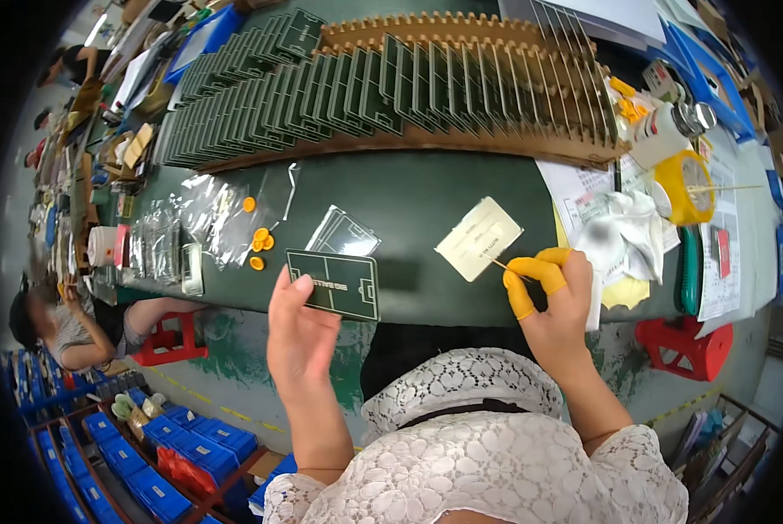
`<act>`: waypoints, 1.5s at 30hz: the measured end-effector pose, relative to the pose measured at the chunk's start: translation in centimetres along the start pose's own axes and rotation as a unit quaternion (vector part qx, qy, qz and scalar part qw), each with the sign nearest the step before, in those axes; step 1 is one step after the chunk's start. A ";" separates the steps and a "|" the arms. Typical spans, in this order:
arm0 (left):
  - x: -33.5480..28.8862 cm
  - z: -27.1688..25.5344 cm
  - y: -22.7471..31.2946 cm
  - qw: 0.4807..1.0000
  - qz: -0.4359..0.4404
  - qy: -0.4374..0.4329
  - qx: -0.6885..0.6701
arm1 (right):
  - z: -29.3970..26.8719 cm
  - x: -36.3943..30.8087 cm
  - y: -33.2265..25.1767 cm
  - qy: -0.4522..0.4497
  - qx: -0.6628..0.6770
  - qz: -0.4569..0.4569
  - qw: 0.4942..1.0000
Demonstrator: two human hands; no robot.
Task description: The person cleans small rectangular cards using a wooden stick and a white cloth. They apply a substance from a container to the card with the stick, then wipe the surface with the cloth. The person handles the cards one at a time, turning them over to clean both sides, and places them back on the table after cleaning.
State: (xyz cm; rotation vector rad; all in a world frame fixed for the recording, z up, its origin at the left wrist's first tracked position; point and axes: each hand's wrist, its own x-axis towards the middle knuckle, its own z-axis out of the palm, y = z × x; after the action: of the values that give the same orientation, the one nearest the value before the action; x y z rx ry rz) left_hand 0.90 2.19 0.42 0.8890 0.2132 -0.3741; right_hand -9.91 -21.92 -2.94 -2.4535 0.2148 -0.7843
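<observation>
My left hand point(302, 336) grips a dark green plate point(335, 293) by its near left corner, thumb on top. White lines like a sports field are printed on its face. Yellow finger cots cover the thumb and some fingers of my right hand point(559, 306), which pinches a thin wooden stick point(498, 263). The stick's far end meets a cream card point(479, 237) lying on the green table point(418, 205). Just beyond the held plate lies another lined plate point(344, 234) with a glossy, clear-looking surface.
Slotted racks point(496, 144) with many upright green plates point(322, 92) span the back. Clear bags point(160, 223) and orange finger cots point(263, 238) lie left. A white cloth point(623, 231), yellow tape roll point(689, 188), bottle point(658, 133) and papers stand right. Another person point(81, 327) sits far left.
</observation>
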 end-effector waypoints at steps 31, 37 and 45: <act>0.3 0.9 -1.0 0.996 0.003 0.073 0.057 | -4.3 -1.4 3.1 0.038 -0.068 -0.009 0.997; -0.4 1.6 -1.7 0.993 0.011 0.075 0.087 | -8.2 -0.8 7.0 0.044 -0.033 0.201 0.978; -0.9 1.2 -1.3 0.996 -0.001 0.025 0.087 | -7.2 1.9 7.4 -0.037 0.008 0.180 0.983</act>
State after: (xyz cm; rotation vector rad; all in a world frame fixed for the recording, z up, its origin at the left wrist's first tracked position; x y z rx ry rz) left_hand -0.42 0.68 0.50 1.0705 0.2309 -0.3758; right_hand -12.42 -31.99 -1.19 -2.3277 0.6016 -0.5325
